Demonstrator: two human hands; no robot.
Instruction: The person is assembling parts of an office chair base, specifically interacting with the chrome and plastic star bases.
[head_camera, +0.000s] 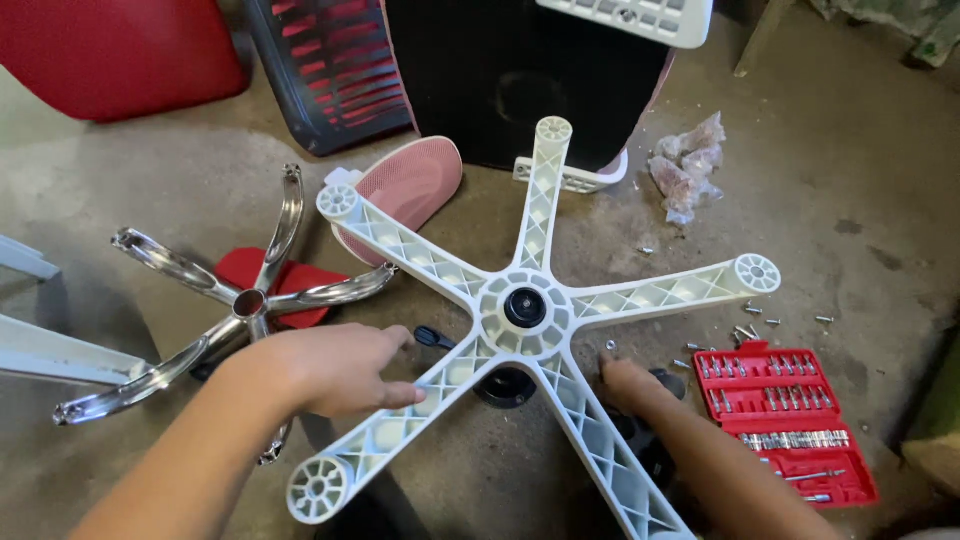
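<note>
Five-armed white chair base (527, 305) underside-up

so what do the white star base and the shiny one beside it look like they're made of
White star base: likely moulded plastic, matte, with an open ribbed lattice along each arm. Shiny star base: looks like polished or chromed metal, mirror bright with reflections. The left hand rests on a white arm.

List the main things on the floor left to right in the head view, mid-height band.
Chrome five-arm chair base → left hand resting on an arm of the white plastic five-arm chair base → right hand at the floor → loose screws → red bit-set case.
</note>
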